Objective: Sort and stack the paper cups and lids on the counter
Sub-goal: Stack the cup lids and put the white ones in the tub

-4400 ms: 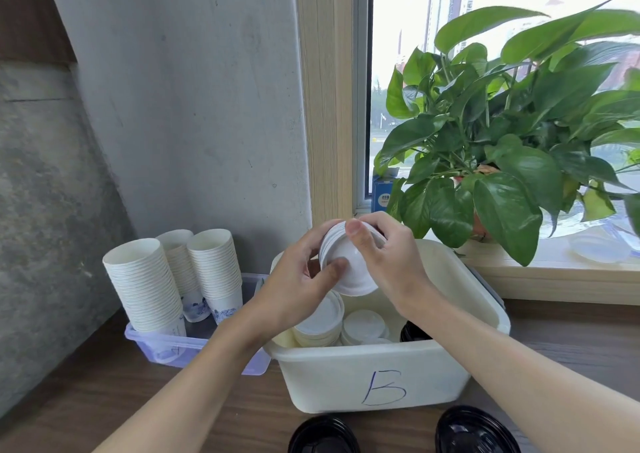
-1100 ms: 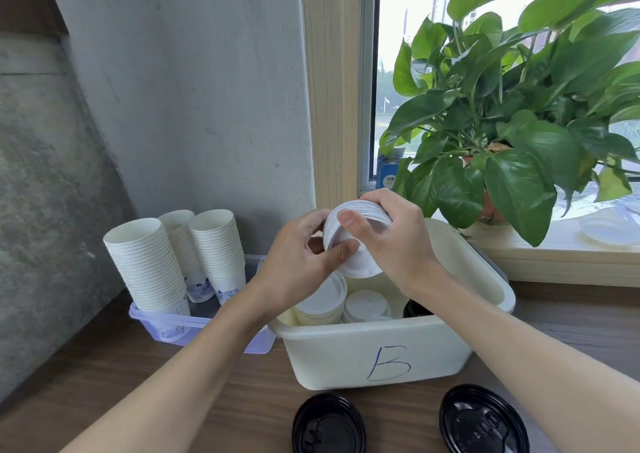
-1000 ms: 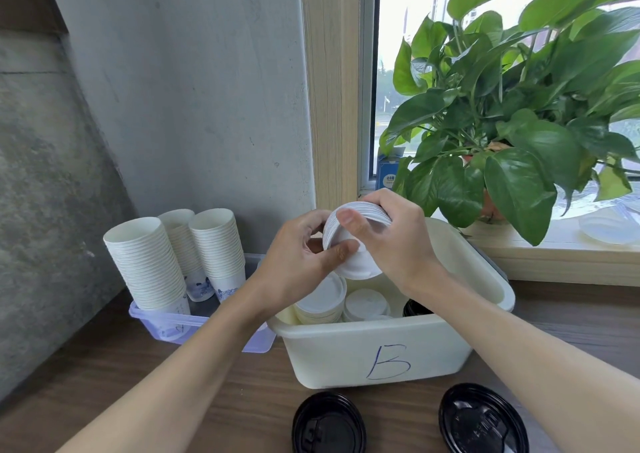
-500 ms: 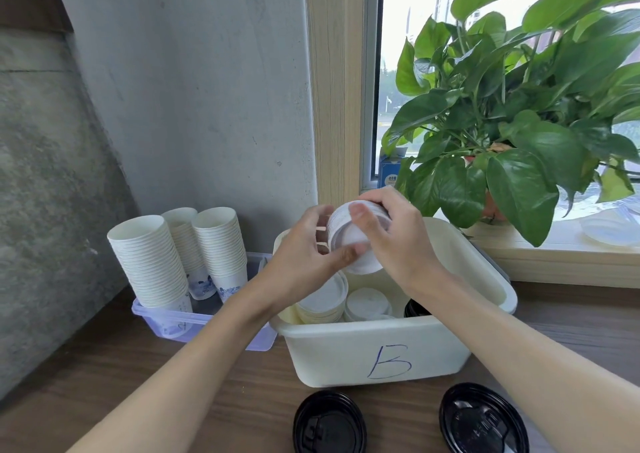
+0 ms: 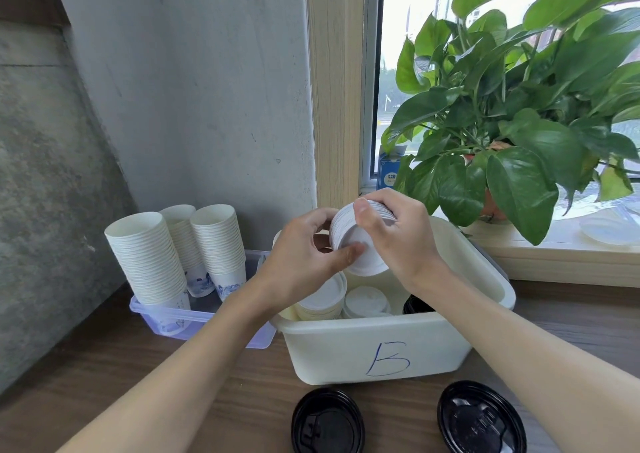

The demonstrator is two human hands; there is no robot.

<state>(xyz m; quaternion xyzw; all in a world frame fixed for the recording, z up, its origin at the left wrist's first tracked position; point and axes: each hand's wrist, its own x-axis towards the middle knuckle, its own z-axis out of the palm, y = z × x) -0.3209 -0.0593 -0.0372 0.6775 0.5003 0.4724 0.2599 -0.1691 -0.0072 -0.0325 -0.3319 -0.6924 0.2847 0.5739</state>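
Just above centre of the frame, both hands hold a stack of white lids [image 5: 349,241] tipped on its edge, over the back of the white bin marked B [image 5: 381,345]. The left hand [image 5: 304,255] has its thumb pressed flat on the face of the nearest lid, with its fingers curled behind. The right hand [image 5: 398,238] is curled over the top, thumb on the rim. Neither hand is free.

Below them in the bin sit two piles of white lids [image 5: 365,302] and something black at the right, mostly hidden.

The main risk, as I judge it, is the tilt. Nested lids held sideways are only kept together by squeeze from both ends, so if either thumb eases off they could fan out and drop onto the sorted piles, or over the bin's rim. Too hard a squeeze could buckle thin lids.

Two black lids [image 5: 327,421] lie loose on the surface [image 5: 138,383] at the bottom edge, close under the forearms — a lowered arm could sweep them away. At the left, tall paper cup stacks [image 5: 149,255] lean in a clear tray [image 5: 194,317] touching the bin — a nudge to the bin or a left elbow swing might topple them.
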